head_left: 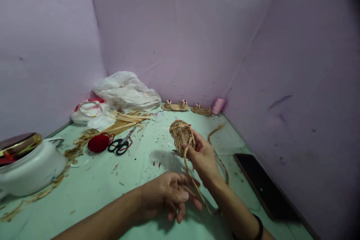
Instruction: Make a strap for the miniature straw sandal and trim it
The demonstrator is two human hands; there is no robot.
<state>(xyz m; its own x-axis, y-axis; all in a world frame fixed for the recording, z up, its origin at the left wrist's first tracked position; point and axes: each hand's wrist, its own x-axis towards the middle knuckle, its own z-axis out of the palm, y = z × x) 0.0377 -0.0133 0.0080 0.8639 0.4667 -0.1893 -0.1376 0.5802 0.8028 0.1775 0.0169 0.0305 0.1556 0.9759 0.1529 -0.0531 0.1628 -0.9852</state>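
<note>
Your right hand (202, 157) grips the small oval of coiled tan straw braid (180, 132) above the pale green tabletop (135, 180), at 1 o'clock from your left hand (168, 195), which pinches its loose tail (186, 167) (long, so the coiling looks only partly done).

Open tabletop (135, 180) centre-left; scissors (121, 144), red yarn ball (98, 143), white pot (29, 168) crowd left; phone (263, 185) right.
</note>
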